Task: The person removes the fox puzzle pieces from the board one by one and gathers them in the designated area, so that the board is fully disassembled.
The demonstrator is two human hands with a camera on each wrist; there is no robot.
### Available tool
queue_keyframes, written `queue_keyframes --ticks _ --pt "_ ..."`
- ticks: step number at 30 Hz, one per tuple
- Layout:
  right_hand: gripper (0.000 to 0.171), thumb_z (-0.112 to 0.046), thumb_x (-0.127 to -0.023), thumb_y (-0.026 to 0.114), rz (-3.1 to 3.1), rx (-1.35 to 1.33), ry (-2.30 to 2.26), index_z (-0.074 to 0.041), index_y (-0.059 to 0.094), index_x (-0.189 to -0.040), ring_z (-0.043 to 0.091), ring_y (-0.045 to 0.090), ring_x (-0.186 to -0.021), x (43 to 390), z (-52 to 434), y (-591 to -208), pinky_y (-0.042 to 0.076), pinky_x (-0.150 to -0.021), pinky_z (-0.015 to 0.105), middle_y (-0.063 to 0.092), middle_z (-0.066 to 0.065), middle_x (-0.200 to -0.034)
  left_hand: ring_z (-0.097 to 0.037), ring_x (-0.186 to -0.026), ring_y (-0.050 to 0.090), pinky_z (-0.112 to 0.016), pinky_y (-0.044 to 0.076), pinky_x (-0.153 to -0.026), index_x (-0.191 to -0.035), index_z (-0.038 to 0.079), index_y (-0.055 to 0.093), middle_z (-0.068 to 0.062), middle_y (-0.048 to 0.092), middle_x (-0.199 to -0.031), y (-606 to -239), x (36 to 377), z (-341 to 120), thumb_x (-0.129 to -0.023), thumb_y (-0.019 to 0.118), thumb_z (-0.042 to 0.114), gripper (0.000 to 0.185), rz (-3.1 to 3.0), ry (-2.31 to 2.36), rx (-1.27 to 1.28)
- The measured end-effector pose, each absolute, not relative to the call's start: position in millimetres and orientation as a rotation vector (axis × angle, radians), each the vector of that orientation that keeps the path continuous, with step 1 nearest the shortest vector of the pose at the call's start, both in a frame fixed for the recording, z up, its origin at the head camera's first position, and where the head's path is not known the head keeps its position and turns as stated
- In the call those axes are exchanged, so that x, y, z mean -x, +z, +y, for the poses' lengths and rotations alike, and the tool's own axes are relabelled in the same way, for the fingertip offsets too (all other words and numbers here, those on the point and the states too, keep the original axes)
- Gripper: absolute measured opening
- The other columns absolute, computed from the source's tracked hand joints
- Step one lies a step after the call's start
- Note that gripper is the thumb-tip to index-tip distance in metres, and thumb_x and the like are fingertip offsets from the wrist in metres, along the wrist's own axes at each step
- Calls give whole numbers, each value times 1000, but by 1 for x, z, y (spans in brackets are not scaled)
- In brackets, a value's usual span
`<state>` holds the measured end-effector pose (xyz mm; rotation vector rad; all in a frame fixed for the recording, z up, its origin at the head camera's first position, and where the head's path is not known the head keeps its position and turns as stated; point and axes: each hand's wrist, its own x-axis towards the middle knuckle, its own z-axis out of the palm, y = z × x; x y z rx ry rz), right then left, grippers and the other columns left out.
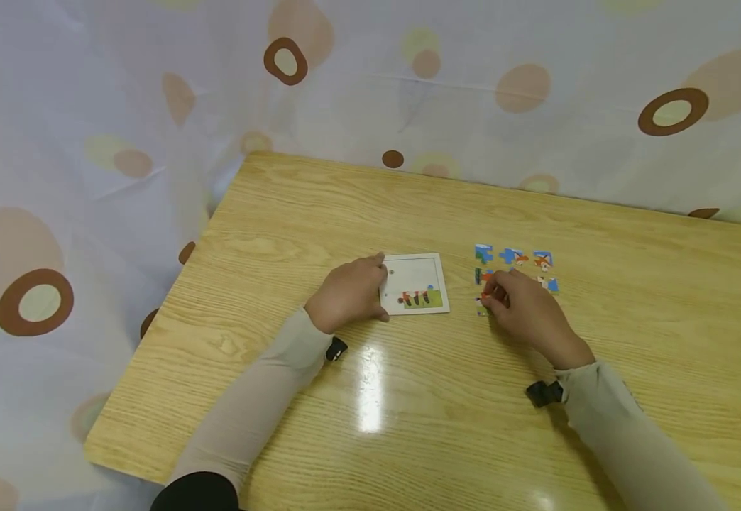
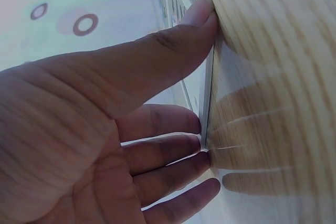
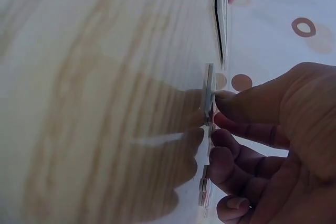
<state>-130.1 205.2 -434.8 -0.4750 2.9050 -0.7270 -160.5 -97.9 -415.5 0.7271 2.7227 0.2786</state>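
A white puzzle board [image 1: 414, 273] lies on the table, with a few joined pieces [image 1: 420, 298] along its lower right, showing green ground and red-and-black shapes. My left hand [image 1: 350, 292] holds the board's left side, thumb at the near edge and fingers by the far edge; the left wrist view shows the thumb [image 2: 173, 51] against the board's rim. Right of the board, my right hand [image 1: 527, 305] has thumb and fingertips on a small puzzle piece [image 1: 481, 309] in the nearest row, pinching it at table level. The right wrist view shows that thin piece [image 3: 208, 90] edge-on.
Loose picture pieces sit in rows around the right hand: a blue-green one [image 1: 483, 253], one with an orange animal [image 1: 543, 260] and a blue-white one [image 1: 549, 284]. The hand hides others. Beneath is a wooden table [image 1: 319, 206]; a patterned cloth [image 1: 473, 142] hangs behind.
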Motion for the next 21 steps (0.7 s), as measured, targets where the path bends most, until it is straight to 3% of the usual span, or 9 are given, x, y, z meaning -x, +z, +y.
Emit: queue_keyframes --ticks 8,21 --pt "7 -11 -101 67 2919 536 -760 -4 65 -101 21 54 -73 134 195 -431 44 -64 38 60 6 -85 -33 -139 51 -40 56 -93 -133 1 67 -18 38 -161 -413 160 -98 -78 91 42 73 2714 263 -713" --pt "11 -13 -100 69 2832 656 -854 -4 66 -106 19 51 -67 143 147 -427 44 -61 36 59 5 -82 -33 -140 50 -39 55 -95 -127 2 70 -19 39 -160 -414 162 -98 -78 91 42 67 2708 274 -723"
